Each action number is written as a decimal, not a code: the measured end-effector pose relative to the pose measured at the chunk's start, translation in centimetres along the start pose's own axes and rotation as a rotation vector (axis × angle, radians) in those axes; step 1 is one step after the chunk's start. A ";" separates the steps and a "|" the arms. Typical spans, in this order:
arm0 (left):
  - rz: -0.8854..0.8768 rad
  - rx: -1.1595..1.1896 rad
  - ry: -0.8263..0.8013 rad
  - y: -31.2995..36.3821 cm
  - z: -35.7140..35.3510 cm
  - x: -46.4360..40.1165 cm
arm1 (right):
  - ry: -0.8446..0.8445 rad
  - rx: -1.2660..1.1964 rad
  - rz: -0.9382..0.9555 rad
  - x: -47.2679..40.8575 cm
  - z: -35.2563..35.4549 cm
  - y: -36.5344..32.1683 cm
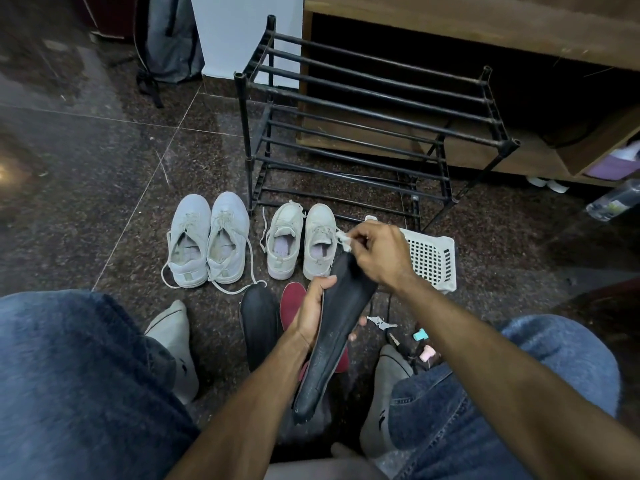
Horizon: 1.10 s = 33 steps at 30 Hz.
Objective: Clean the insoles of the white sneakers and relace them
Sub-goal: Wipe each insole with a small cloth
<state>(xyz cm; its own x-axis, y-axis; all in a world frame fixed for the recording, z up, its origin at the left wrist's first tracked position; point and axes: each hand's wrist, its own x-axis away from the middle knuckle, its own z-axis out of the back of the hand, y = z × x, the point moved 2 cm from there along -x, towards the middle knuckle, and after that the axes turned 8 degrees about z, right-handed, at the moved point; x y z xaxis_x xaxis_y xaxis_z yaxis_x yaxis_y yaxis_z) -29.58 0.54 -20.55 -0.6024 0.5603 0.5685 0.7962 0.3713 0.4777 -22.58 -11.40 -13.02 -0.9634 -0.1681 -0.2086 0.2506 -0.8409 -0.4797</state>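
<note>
My left hand [313,311] grips a long black insole [341,320] around its middle, holding it tilted above the floor between my knees. My right hand [375,252] pinches a small crumpled white wipe [345,240] at the insole's far tip. Another black insole [259,323] and a dark red insole [292,304] lie on the floor beneath. Two pairs of white sneakers stand ahead: a larger pair [209,239] with loose laces at the left, a smaller pair [300,239] beside it.
A black metal shoe rack [374,133] stands behind the sneakers against a wooden cabinet [485,26]. A white perforated basket [431,258] sits at the right. Torn wipe scraps [381,322] and small pink and teal items [424,344] lie near my right foot. A plastic bottle [614,200] lies far right.
</note>
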 end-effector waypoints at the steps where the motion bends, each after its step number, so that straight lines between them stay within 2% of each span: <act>1: -0.005 0.007 0.003 0.1 0.2 0.0 | 0.001 -0.020 0.003 0.1 0.0 -0.1; 6: -0.102 0.075 -0.029 1.1 0.4 0.2 | -0.199 -0.053 0.179 3.6 -0.9 -2.3; 10: -0.071 0.100 -0.064 0.9 0.9 0.0 | -0.083 -0.054 0.093 2.5 -0.5 -2.0; 14: -0.002 0.063 -0.071 0.3 0.7 0.0 | 0.051 0.006 -0.134 0.5 0.5 -1.0; 17: 0.011 0.049 -0.026 0.3 0.8 0.0 | 0.040 0.001 -0.068 1.2 0.5 -1.3; 20: -0.121 0.154 0.004 1.1 0.6 0.2 | -0.076 -0.040 0.116 3.7 -0.7 -3.1; 23: -0.197 0.219 0.035 1.5 0.9 -0.2 | -0.160 0.016 0.189 5.1 -1.4 -3.8; 26: -0.139 0.222 -0.002 1.6 0.8 0.0 | -0.141 0.115 0.165 3.8 -0.9 -3.7; 30: -0.076 0.196 -0.047 1.1 0.6 -0.2 | -0.003 0.135 0.000 2.0 -0.2 -3.3; 33: -0.157 0.223 0.026 1.2 1.1 -0.6 | -0.067 0.100 0.037 3.8 -1.4 -4.1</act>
<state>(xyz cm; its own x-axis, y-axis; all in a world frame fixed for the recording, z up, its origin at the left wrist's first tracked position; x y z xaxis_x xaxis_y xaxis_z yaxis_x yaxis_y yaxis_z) -28.22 1.49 -21.03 -0.7182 0.4648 0.5178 0.6841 0.6078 0.4033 -27.13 -7.87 -13.06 -0.9588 -0.2308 -0.1655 0.2782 -0.8802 -0.3845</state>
